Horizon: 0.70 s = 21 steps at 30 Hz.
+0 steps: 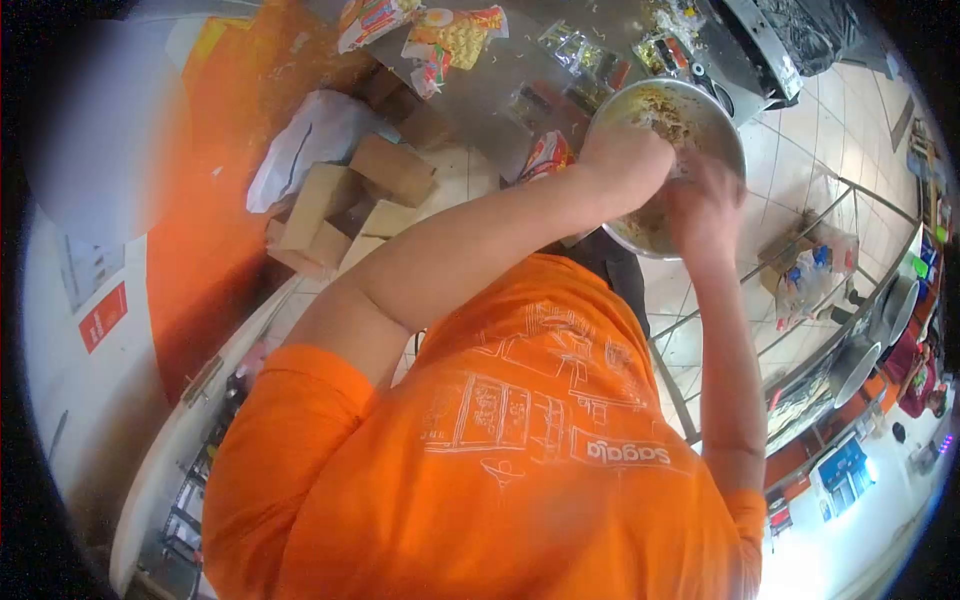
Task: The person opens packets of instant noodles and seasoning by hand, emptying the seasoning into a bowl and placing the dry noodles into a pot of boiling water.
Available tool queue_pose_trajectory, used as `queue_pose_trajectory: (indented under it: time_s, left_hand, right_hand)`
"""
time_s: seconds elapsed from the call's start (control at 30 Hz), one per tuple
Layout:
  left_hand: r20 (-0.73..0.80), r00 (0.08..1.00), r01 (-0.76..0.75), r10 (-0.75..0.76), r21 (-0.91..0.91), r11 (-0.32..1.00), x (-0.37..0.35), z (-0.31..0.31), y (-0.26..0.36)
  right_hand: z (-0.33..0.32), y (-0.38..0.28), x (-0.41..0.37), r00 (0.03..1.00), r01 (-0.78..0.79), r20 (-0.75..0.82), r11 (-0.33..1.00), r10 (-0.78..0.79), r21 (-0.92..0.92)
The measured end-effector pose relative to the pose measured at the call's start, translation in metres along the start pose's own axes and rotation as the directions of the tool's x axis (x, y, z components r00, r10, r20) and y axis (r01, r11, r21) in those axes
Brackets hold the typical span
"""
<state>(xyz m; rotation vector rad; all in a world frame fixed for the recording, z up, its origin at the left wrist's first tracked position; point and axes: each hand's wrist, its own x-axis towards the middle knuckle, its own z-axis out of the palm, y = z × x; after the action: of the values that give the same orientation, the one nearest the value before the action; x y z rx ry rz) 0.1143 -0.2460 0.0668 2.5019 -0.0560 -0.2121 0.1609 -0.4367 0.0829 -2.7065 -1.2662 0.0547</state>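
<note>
A metal bowl (738, 140) lies tilted under both hands, with brownish crumbly food (660, 103) showing along its far inner side. My left hand (632, 165) is over the bowl's middle, its fingers curled closed; what they hold, if anything, is hidden. Close beside it, my right hand (705, 205) reaches into the bowl from the near right side. Motion smears its fingers, so their grip cannot be made out. A pale blurred patch shows between the two hands. Next to my left wrist, a red and white packet (546, 157) sits left of the bowl.
Instant noodle packets (455, 38) lie on the grey table (500, 85), with small clear packets (580, 52) nearer the bowl. Scissors (712, 90) rest by the bowl's far rim. Open cardboard boxes (320, 205) stand at left. A plastic bag (805, 290) sits at right.
</note>
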Motion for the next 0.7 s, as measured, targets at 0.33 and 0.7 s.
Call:
queue_pose_trajectory:
  time_s: [0.33,0.7]
  left_hand:
    - [0.055,0.998,-0.022,0.019,0.054,0.998,0.005,-0.008,0.002]
    - [-0.036,0.999,0.002,-0.001,0.036,0.999,-0.004,-0.013,-0.016]
  right_hand:
    - [0.004,0.009,0.002,0.985,-0.159,-0.064,0.987,0.158,0.002]
    - [0.005,-0.008,-0.005,0.998,0.053,0.032,0.998,-0.053,0.021]
